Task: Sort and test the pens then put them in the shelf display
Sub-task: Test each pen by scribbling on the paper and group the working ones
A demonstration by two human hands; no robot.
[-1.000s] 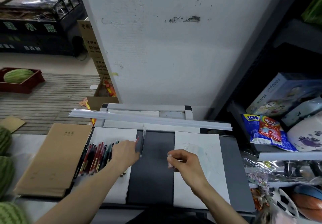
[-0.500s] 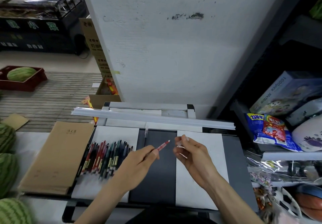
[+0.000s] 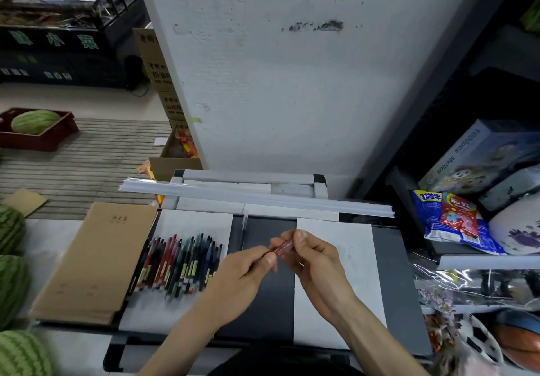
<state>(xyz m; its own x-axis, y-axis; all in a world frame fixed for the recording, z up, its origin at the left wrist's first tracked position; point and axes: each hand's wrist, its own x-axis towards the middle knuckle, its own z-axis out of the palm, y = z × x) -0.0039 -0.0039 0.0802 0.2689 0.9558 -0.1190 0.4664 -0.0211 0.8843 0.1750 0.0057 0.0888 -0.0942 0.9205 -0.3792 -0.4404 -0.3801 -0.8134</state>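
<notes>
Both hands hold one red pen [image 3: 283, 247] above the dark desk surface [image 3: 263, 302]. My left hand [image 3: 242, 276] grips its rear part; my right hand [image 3: 312, 258] pinches its front end between thumb and fingers. A row of several red, green and blue pens [image 3: 181, 261] lies on a white sheet [image 3: 195, 220] to the left. A single clear pen [image 3: 245, 226] lies on the dark surface beyond my hands. A second white sheet [image 3: 344, 247] with faint marks lies under my right hand.
A stack of brown notebooks [image 3: 96, 261] lies at the left. Long white strips [image 3: 257, 197] run across the back of the desk. A white pillar [image 3: 292, 68] rises behind. Shelves at the right hold a snack bag [image 3: 450, 220] and boxes. Watermelons [image 3: 11, 276] sit at the far left.
My left hand lifted a red pen from the row and brought it to the middle. My right hand came up and took hold of its front end.
</notes>
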